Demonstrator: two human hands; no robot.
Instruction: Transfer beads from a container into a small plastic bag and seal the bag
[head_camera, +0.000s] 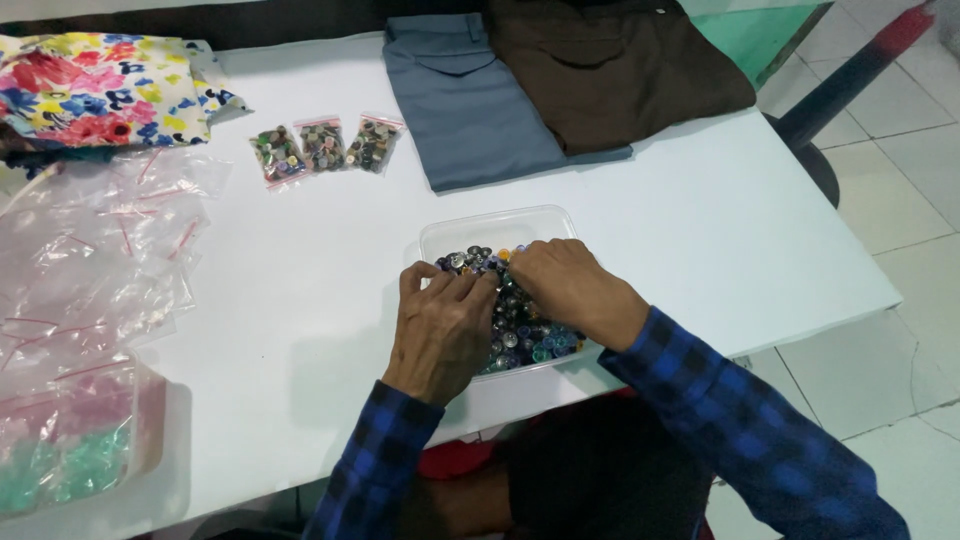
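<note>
Clear plastic tub (497, 228) of mixed buttons (522, 330) sits at the table's (700, 240) near edge; both hands rest in it. Left hand (443, 330) and right hand (567, 287) show fingers curled into the buttons, grip indiscernible. Sorting appears underway; three filled bags (325, 147) lie toward the far edge.

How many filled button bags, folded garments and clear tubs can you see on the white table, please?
Filled button bags: 3
Folded garments, blue-grey, brown, floral: 3
Clear tub of buttons, with left hand and right hand in it: 1
Total: 7
</note>
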